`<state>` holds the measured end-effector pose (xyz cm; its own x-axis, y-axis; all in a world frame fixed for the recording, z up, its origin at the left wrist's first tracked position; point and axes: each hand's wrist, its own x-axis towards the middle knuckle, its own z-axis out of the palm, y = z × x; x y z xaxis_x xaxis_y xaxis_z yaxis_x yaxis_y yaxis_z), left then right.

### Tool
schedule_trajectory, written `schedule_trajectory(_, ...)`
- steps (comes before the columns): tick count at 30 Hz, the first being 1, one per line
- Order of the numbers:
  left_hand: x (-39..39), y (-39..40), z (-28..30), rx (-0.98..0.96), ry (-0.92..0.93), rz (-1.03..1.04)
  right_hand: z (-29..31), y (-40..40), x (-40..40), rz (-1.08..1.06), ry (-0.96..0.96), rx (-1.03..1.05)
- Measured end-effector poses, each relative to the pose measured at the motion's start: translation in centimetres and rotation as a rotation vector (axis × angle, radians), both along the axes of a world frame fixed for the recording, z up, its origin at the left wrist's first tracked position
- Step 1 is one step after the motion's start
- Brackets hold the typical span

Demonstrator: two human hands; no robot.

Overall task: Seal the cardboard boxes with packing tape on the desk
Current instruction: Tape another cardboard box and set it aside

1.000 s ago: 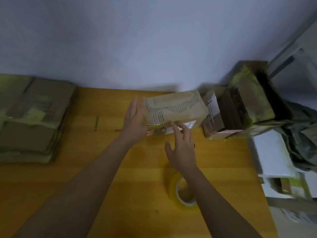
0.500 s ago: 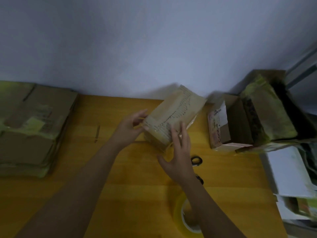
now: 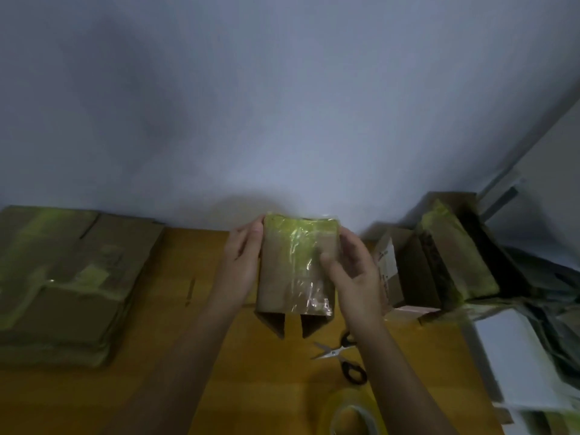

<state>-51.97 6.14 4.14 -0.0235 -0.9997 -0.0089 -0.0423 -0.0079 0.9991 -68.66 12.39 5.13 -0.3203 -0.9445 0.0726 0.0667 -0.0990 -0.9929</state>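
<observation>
Box (image 3: 295, 271) is held up above the surface (image 3: 175, 324) between both hands, taped face toward the camera, two loose flaps (image 3: 292, 326) hanging open at its near, lower end. Clear tape (image 3: 303, 262) runs down the face and looks wrinkled near the bottom edge.

Risks, as judged:
- Wrinkled tape may not bond; it could lift if not pressed flat.
- Open flaps may spring wider while the box is turned, so the next strip lands crooked.
- Box is unsupported underneath; a slack grip could let it drop onto the scissors (image 3: 340, 356) lying just below on the surface.
- Tape roll (image 3: 354, 416) sits at the near edge, partly out of view; an elbow could knock it.

Left hand (image 3: 241, 265): fingers nearly straight, laid flat against the box's left side. Right hand (image 3: 354, 274): fingers curled round the right edge, thumb (image 3: 326, 262) pressing on the taped face.
</observation>
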Motion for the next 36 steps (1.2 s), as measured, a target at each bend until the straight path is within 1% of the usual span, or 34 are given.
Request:
schedule_trajectory(2, 0.4, -0.5, -1.0, 0.067, -0.049, 0.05, -0.7, -0.6, 0.1, 0.042, -0.137, 0.071)
schedule_trajectory(3, 0.5, -0.7, -1.6, 0.095, -0.052, 0.064, -1.5, -0.8, 0.2, 0.037, -0.169, 0.093)
schedule_trajectory(7, 0.3, -0.6, -3.9, 0.19, 0.026, 0.036, -4.7, -1.2, 0.6, -0.106, -0.112, 0.12)
schedule_trajectory(9, 0.0, -0.7, -4.5, 0.201, 0.059, 0.034, -5.7, -1.7, 0.7, -0.117, -0.096, 0.128)
schedule_trajectory(12, 0.1, -1.3, -5.3, 0.179, 0.001, -0.012, -6.2, -2.7, 0.1, -0.042, 0.037, 0.154)
schedule_trajectory(15, 0.5, -1.7, -6.1, 0.157, -0.085, -0.103, -6.6, -3.3, -0.9, 0.137, 0.09, 0.231)
schedule_trajectory(17, 0.5, -1.6, -6.4, 0.188, -0.026, -0.136, -7.1, -3.8, -1.4, 0.245, 0.1, 0.285)
schedule_trajectory(19, 0.2, -1.6, -6.3, 0.269, 0.092, -0.16, -7.4, -4.4, -1.8, 0.286, 0.1, 0.318)
schedule_trajectory(21, 0.3, -1.8, -6.5, 0.287, 0.145, -0.193, -7.6, -5.0, -2.1, 0.325, 0.109, 0.314)
schedule_trajectory(22, 0.3, -1.8, -6.5, 0.277, 0.15, -0.202, -7.8, -5.2, -2.3, 0.352, 0.081, 0.301)
schedule_trajectory(24, 0.4, -2.0, -6.6, 0.262, 0.142, -0.196, -8.2, -5.5, -2.4, 0.386, -0.061, 0.289)
schedule_trajectory(26, 0.5, -2.4, -6.5, 0.22, 0.103, -0.204, -8.2, -5.7, -2.1, 0.38, -0.19, 0.282)
schedule_trajectory(28, 0.7, -2.8, -6.5, 0.136, 0.027, -0.219, -8.1, -6.0, -1.9, 0.373, -0.195, 0.274)
schedule_trajectory(31, 1.3, -3.2, -6.4, 0.025, -0.063, -0.245, -8.0, -6.1, -2.0, 0.361, -0.082, 0.215)
schedule_trajectory(33, 1.9, -3.5, -6.5, -0.073, -0.145, -0.263, -7.9, -5.7, -2.1, 0.368, 0.041, 0.161)
schedule_trajectory(35, 2.5, -3.9, -6.4, -0.19, -0.326, -0.303, -7.8, -5.6, -2.3, 0.403, 0.136, 0.138)
schedule_trajectory(36, 2.7, -4.2, -6.4, -0.27, -0.466, -0.305, -7.8, -5.6, -2.4, 0.411, 0.178, 0.14)
